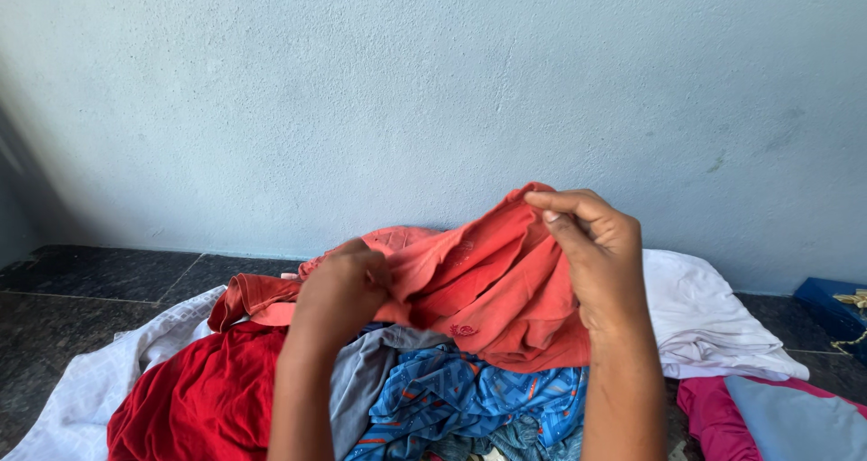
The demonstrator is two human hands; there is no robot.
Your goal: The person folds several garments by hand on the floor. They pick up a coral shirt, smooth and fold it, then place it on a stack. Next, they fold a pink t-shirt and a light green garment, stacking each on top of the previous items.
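An orange-red shirt (488, 285) is lifted above a heap of clothes, held by both of my hands. My left hand (341, 289) grips its lower left part, fingers closed into the cloth. My right hand (591, 244) pinches the upper edge of the shirt near its highest fold. One sleeve of the shirt (248, 297) trails off to the left over the heap.
Under the shirt lie a dark red garment (203, 393), a blue patterned garment (470, 398), a grey one (361, 375) and white cloths (704, 321). A pink and pale blue fabric (777, 416) is at right. A blue box (831, 303) sits by the pale blue wall (406, 91). The floor (81, 289) is dark stone.
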